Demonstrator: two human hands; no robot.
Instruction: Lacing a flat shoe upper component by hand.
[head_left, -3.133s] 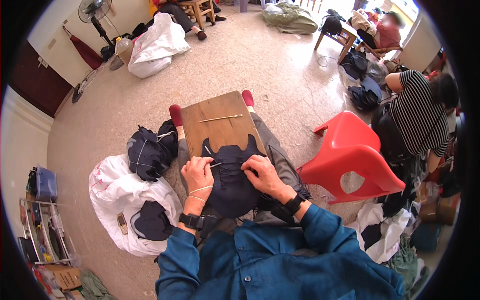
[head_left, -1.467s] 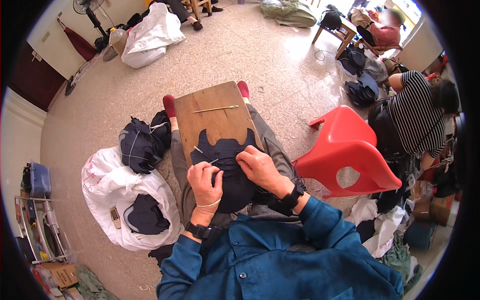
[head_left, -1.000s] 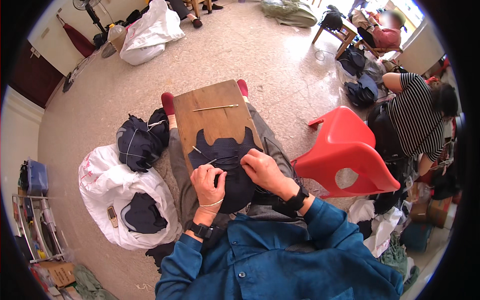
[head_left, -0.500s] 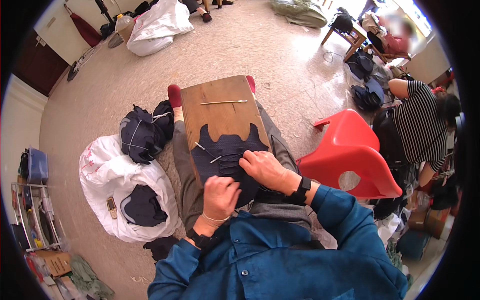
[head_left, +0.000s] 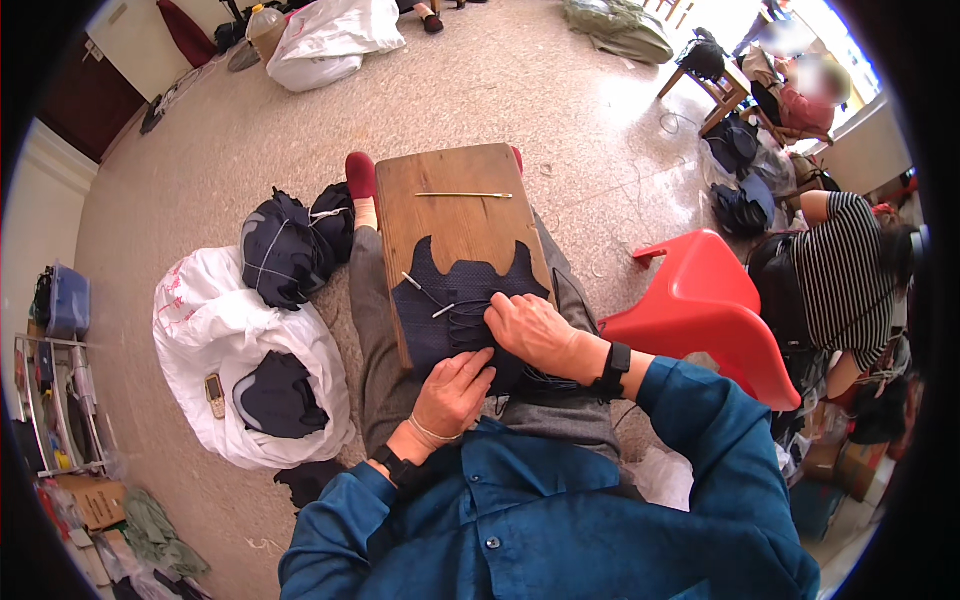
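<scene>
A dark navy shoe upper (head_left: 420,320) with a mesh surface lies on a wooden board (head_left: 400,185) across my lap. A dark shoelace (head_left: 465,325) zigzags through its middle, and its two pale tips rest on the upper's left half. My right hand (head_left: 535,330) is closed at the right side of the lacing, thumb and fingers pinched on the lace. At the upper's near end my left hand (head_left: 455,390) presses with bent fingers, closed on the material. What lies under its fingertips is hidden. Near the board's far end lies a long, thin needle-like tool (head_left: 463,195).
A white sack (head_left: 190,300) with dark uppers and a mobile phone (head_left: 215,395) stands left, beside a tied bundle of uppers (head_left: 285,245). A red plastic chair (head_left: 700,290) stands right. Beyond it sits a person in a striped shirt (head_left: 845,280).
My left hand has moved right and down onto the upper's near end. My right hand stays at the lacing. The whole view has shifted slightly.
</scene>
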